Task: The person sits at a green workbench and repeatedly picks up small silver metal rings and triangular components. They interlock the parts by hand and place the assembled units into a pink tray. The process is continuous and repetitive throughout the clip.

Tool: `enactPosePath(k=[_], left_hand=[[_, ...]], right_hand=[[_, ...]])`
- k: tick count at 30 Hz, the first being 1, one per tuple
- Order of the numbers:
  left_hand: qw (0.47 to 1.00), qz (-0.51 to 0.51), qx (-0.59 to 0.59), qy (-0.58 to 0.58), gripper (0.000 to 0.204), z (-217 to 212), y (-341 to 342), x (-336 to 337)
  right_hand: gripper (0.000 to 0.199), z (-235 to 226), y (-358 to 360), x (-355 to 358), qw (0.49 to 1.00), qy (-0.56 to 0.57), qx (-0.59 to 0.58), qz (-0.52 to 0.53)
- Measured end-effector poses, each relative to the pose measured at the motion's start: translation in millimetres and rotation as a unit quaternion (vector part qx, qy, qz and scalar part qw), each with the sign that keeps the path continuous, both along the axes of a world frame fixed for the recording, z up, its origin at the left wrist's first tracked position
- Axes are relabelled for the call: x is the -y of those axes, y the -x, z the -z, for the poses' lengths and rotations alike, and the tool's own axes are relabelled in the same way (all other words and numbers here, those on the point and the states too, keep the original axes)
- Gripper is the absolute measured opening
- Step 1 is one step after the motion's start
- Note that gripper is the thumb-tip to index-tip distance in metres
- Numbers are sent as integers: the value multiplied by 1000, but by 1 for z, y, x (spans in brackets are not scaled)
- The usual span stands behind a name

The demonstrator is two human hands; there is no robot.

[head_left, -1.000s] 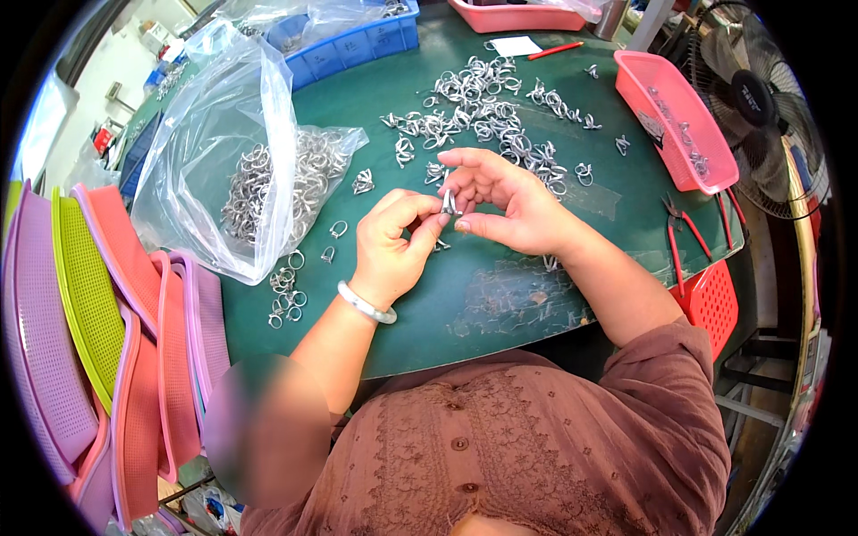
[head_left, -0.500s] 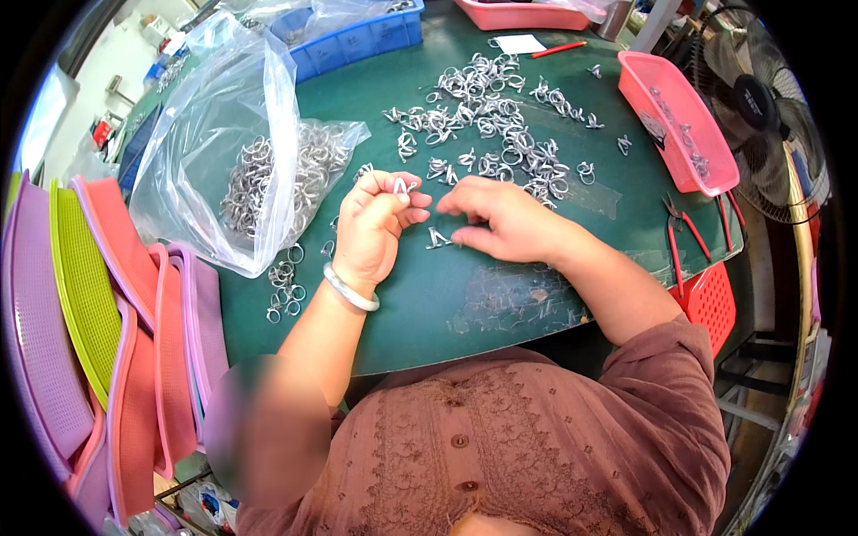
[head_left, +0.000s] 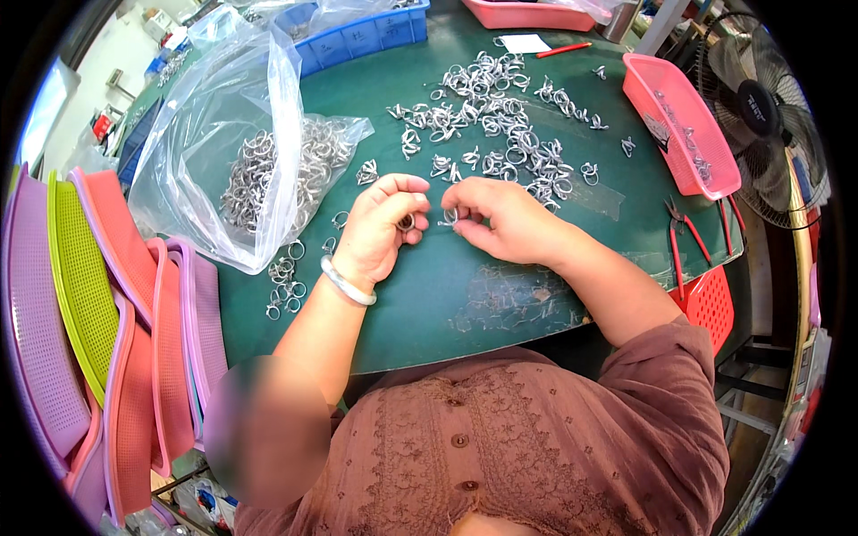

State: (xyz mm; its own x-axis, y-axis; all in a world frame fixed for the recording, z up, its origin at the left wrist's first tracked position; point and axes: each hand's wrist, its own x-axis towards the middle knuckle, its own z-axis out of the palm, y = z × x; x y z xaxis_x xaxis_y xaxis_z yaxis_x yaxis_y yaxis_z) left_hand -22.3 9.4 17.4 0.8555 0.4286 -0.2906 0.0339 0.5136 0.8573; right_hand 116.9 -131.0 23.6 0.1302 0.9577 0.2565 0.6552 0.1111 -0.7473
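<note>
My left hand (head_left: 382, 223), with a pale bangle (head_left: 347, 282) at the wrist, is closed around a small metal ring (head_left: 407, 221) at its curled fingers. Just right of it, my right hand (head_left: 505, 219) pinches another silver-grey ring (head_left: 450, 217) between thumb and fingertips, low over the table. Fingers partly cover both rings. Beyond my hands lies a spread pile of similar rings (head_left: 487, 116). More rings (head_left: 286, 290) lie left of my left wrist. A clear plastic bag (head_left: 214, 170) full of rings (head_left: 268, 183) stands open at the left.
A pink basket (head_left: 666, 116) with some rings sits at the right, near red-handled pliers (head_left: 677, 246) and a fan (head_left: 760, 107). Behind are a blue crate (head_left: 366, 37), a red pencil (head_left: 563, 50) and white paper (head_left: 525, 43). Colored plastic baskets (head_left: 85, 304) stack at the left of the green table (head_left: 420, 313).
My right hand has taken hold of the ring that lay on the table beneath it. In my left hand, the fingers have curled inward, and its ring sits lower in them.
</note>
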Motion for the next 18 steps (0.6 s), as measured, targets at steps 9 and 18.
enactPosePath(k=[9,18], left_hand=[[993,94,-39,-55,11,2,0,11],[982,48,5,-182,11,4,0,17]], right_hand=[[26,-1,-4,2,992,-75,-92,31],[32,-4,-5,2,989,-112,-68,63]])
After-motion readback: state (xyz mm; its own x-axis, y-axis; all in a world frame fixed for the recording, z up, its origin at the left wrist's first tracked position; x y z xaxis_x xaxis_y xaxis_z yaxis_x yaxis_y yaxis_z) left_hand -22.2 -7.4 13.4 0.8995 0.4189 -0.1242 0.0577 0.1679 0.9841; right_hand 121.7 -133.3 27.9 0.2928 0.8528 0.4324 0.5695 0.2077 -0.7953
